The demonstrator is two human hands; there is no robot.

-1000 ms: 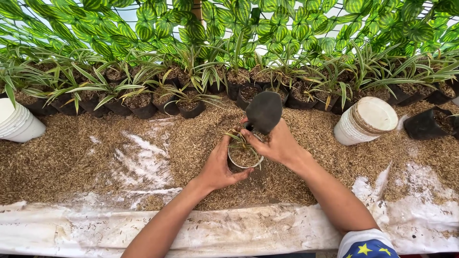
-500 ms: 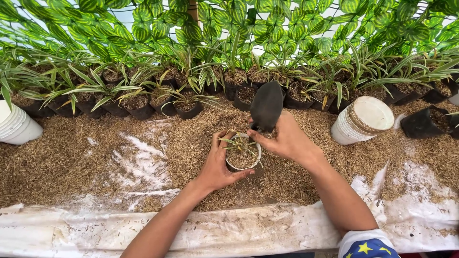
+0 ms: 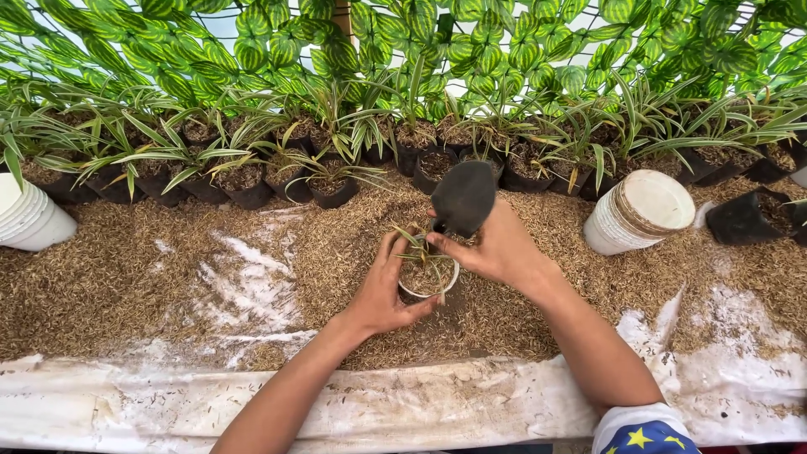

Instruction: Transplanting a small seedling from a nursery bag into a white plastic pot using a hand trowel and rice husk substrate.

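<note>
Left hand (image 3: 382, 290): wrapped around one small white pot (image 3: 427, 283) at the centre of the husk-strewn table (image 3: 126, 277).
Right hand (image 3: 496, 248): gripping one dark trowel (image 3: 462, 197), fingertips over the pot's one seedling (image 3: 418, 249).
White cup stacks: two, far left (image 3: 29, 214) and right (image 3: 640, 210).

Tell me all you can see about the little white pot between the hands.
The small white pot looks like plastic, round and upright on the husk-covered bench. It is filled with brown husks and holds a small striped seedling. The left hand cups its side; the right hand, holding a dark trowel, touches its top.
</note>
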